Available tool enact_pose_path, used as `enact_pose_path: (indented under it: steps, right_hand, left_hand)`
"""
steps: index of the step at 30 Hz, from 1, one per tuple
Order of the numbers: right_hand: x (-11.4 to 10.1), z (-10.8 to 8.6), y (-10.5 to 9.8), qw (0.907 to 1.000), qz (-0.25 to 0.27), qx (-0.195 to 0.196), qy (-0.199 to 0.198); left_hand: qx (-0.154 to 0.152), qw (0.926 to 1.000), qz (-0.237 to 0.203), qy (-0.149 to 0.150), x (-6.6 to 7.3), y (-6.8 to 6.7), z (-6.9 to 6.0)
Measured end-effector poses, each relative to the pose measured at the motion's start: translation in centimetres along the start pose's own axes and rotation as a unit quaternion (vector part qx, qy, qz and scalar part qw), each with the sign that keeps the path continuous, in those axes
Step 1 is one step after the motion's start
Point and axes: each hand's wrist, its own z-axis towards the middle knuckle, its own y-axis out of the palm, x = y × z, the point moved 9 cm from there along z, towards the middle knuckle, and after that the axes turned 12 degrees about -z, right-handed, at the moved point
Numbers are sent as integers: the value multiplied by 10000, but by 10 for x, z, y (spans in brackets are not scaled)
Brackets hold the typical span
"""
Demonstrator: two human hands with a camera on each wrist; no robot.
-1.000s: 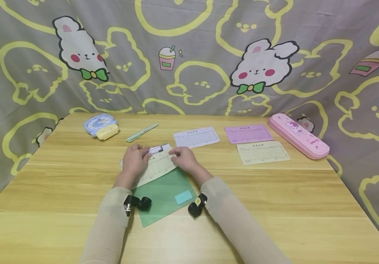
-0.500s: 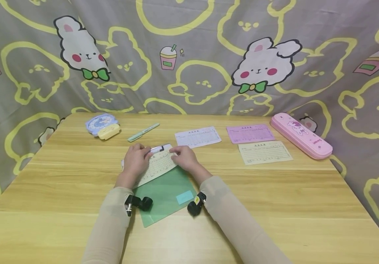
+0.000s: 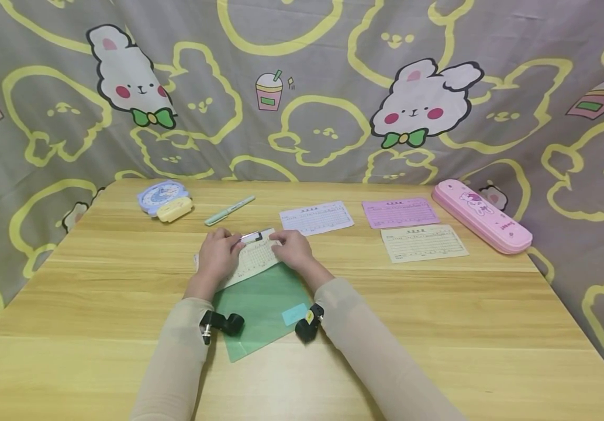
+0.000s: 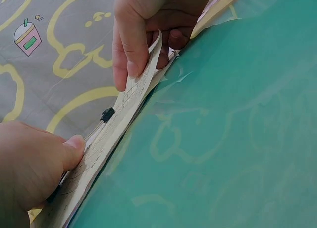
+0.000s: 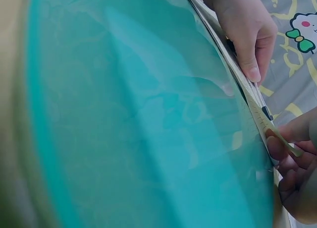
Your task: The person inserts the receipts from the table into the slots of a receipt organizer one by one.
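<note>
A green plastic clip folder [image 3: 262,310] lies tilted on the table, with a pale blue label [image 3: 294,314] near its lower right corner. At its top is a metal clip [image 3: 251,237] with a dark end. A cream printed grid sheet [image 3: 254,261] lies over the folder's upper part, just below the clip. My left hand [image 3: 218,255] grips the folder's top left at the clip, thumb on the clip and paper. My right hand [image 3: 292,250] pinches the sheet's upper right corner, which curls up between thumb and fingers [image 4: 132,68]. Whether the sheet is under the clip is hidden.
Beyond the hands lie a green pen [image 3: 230,211], a blue clock-shaped item [image 3: 161,197] and a yellow piece [image 3: 174,209]. White [image 3: 316,218], purple [image 3: 400,213] and cream [image 3: 424,243] printed sheets lie right, beside a pink pencil case [image 3: 482,216]. A patterned curtain [image 3: 323,76] hangs behind.
The cream sheet's lower edge has shifted slightly up the folder toward the clip. My right wrist has moved a little to the left; my left hand stays at the clip.
</note>
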Motion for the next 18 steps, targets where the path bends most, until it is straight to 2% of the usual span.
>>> enact_pose_path:
  steps: [18]
  right_hand:
    - [-2,4,2,9997,-217,8,90]
  left_hand:
    - [-20,9999,101,92,0,1,1]
